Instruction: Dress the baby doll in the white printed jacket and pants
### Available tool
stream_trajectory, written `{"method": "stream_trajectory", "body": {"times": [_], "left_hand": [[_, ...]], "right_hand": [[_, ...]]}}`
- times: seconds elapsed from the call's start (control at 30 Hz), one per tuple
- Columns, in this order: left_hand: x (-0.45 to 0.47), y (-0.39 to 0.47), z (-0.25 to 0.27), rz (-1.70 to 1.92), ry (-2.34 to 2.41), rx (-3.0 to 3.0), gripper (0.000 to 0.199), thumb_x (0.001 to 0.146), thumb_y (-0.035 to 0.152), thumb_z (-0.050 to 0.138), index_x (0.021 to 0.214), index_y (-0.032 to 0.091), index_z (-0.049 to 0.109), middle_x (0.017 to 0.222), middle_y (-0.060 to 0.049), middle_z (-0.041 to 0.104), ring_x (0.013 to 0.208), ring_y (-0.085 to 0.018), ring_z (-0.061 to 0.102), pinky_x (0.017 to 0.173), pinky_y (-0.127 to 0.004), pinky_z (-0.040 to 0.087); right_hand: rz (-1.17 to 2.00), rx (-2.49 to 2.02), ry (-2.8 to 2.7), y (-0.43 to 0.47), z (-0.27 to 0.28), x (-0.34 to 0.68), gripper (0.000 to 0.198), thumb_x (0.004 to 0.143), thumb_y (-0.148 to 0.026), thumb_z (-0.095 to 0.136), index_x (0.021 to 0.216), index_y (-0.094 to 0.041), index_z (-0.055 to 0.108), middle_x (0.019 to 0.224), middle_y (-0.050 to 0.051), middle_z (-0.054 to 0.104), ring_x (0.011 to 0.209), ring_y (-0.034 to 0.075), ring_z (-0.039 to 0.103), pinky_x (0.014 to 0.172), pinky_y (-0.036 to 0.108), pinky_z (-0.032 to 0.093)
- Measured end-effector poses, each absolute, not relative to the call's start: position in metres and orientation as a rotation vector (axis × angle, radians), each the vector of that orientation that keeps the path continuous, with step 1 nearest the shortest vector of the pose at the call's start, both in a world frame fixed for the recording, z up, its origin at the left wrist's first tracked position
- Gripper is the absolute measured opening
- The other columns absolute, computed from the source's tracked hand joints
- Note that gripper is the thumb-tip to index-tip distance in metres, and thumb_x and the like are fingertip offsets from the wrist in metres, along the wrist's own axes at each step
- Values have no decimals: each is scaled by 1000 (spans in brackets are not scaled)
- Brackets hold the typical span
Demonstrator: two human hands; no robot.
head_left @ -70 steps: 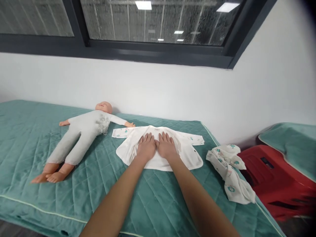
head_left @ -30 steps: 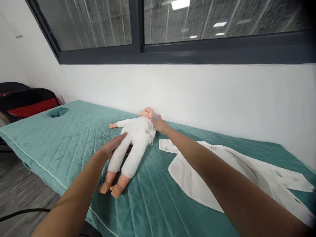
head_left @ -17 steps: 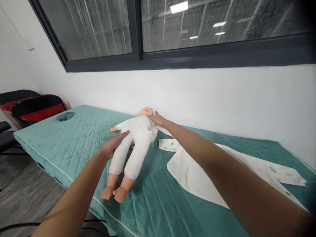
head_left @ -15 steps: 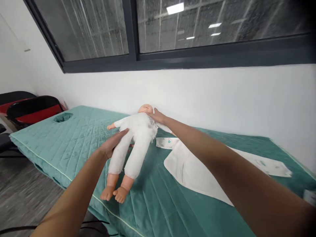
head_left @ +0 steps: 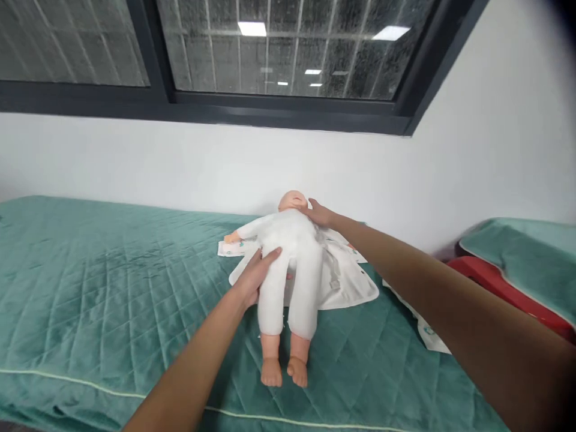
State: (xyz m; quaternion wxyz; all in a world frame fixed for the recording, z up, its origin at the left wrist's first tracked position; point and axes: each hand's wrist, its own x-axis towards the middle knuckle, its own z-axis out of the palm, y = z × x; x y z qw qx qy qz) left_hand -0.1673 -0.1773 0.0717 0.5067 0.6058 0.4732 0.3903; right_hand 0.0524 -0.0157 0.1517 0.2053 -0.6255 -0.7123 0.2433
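Note:
A baby doll (head_left: 288, 234) with a white cloth body and bare plastic head, hands and feet lies on its back, head toward the wall. Under its trunk a white baby garment (head_left: 348, 282) with small printed patches is spread out. My left hand (head_left: 256, 276) grips the doll at the hip and upper thigh, its thumb on top and the other fingers partly hidden beneath. At the doll's neck and shoulder, my right hand (head_left: 320, 214) has hold from the other side; some of its fingers are out of sight behind the doll.
A green quilted bed cover (head_left: 135, 300) stretches beneath everything, its piped edge nearest me. To the right are a red item (head_left: 499, 282) under a green cushion (head_left: 526, 246), and another printed white cloth (head_left: 432, 336) partly behind my right arm. A white wall (head_left: 180, 162) and dark-framed window stand behind.
Both hands have carried the doll to the right, from the bare cover onto the spread garment. The view has swung right, bringing the red item and green cushion into sight.

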Motion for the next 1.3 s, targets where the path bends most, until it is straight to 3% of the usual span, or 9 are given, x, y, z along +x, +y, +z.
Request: {"method": "stream_trajectory", "body": {"times": [0.2,0.37,0.5,0.63,0.7,0.77,0.93,1.1,1.3], "left_hand": [[-123,-174,55,971,950,1132,68,87,66,47,141,26,38,122,-17,67,89,-29,73,72,-44,62],[-111,-178,52,964,967,895,66,84,63,56,138,28,39,125,-12,65,90,-28,72,69,-41,61],[-113,-181,44,1024,1104,1012,61,89,65,46,137,27,45,127,-10,65,99,-25,69,81,-40,59],[-137,-165,40,1130,1419,1363,46,96,51,38,115,17,64,117,-11,69,106,-26,64,96,-40,51],[-150,-149,40,1140,1647,1658,36,96,34,39,112,15,65,114,-13,68,109,-26,61,99,-41,47],[-157,-132,39,1007,1865,1957,30,92,23,45,115,15,63,117,-14,64,115,-28,55,101,-44,44],[-154,-103,23,633,2165,2145,24,90,26,52,109,17,64,118,-14,58,114,-32,50,92,-46,45],[-159,-96,3,903,2163,2047,24,90,20,50,106,20,68,106,-11,57,108,-28,51,91,-40,44],[-174,-90,-3,1401,1951,1670,23,91,27,49,88,18,70,93,-9,62,92,-22,59,87,-35,45]], "right_hand": [[705,-1864,-1935,-10,115,102,110,80,-81,43,156,-9,7,154,23,33,135,37,44,110,48,36],[690,-1841,-1996,-1,96,97,97,86,-76,37,154,-10,17,152,21,38,135,33,46,109,41,38],[628,-1858,-2060,-1,97,99,90,89,-73,33,153,-11,20,148,19,45,129,31,52,104,40,42],[443,-1891,-2174,-5,121,100,81,89,-70,37,144,-10,38,129,23,61,118,37,59,97,47,43],[281,-1829,-2272,-13,133,84,68,93,-64,34,135,-11,48,121,21,65,111,36,61,95,47,43],[123,-1684,-2398,-23,139,56,53,98,-50,32,130,-13,51,125,18,63,114,32,58,97,42,41],[-76,-1365,-2720,-40,115,-34,34,91,-30,51,123,-19,55,131,12,58,123,29,49,104,42,34],[-120,-1398,-2875,-22,87,-71,31,85,-33,62,111,-16,60,120,16,63,115,34,54,96,48,40],[-69,-1422,-2882,-11,104,-56,33,90,-42,58,114,-20,58,119,13,64,102,29,62,80,36,45]]}}
